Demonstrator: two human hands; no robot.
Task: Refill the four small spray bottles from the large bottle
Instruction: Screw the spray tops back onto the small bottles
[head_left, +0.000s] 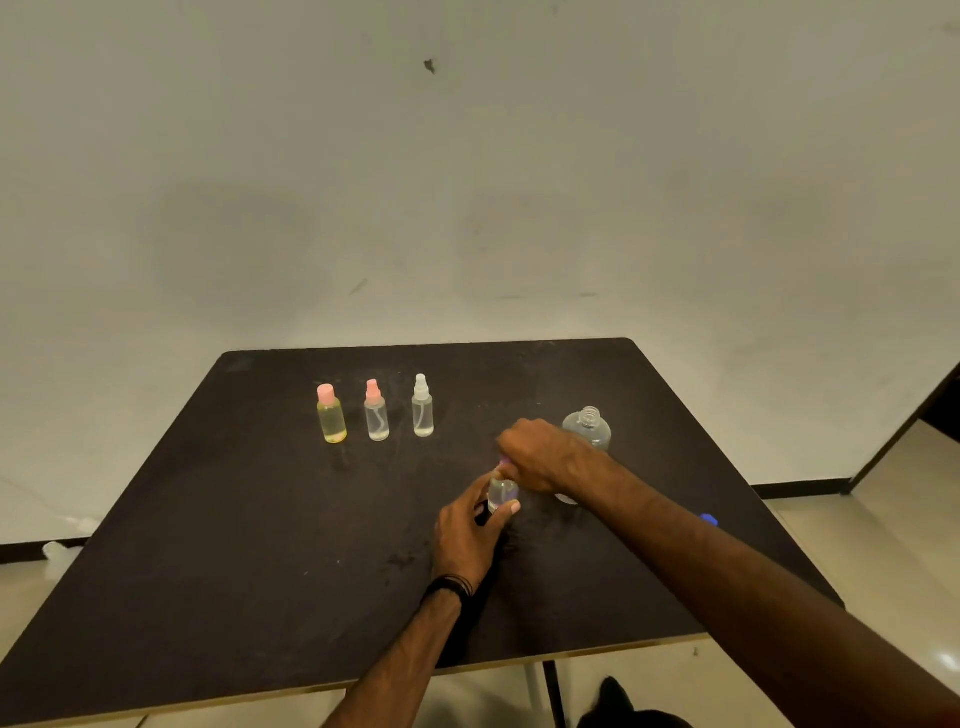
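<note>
Gripping fourth bottle (502, 492) in left hand (467, 535), right hand (540, 457) curled over its purple cap (503, 460). Probably twisting. Next: steady hold; open large bottle (589, 427) just behind right hand.

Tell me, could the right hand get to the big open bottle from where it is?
Probably yes. The large bottle stands uncapped just behind the right hand with nothing between them, but that hand is busy gripping the top of the small bottle.
</note>
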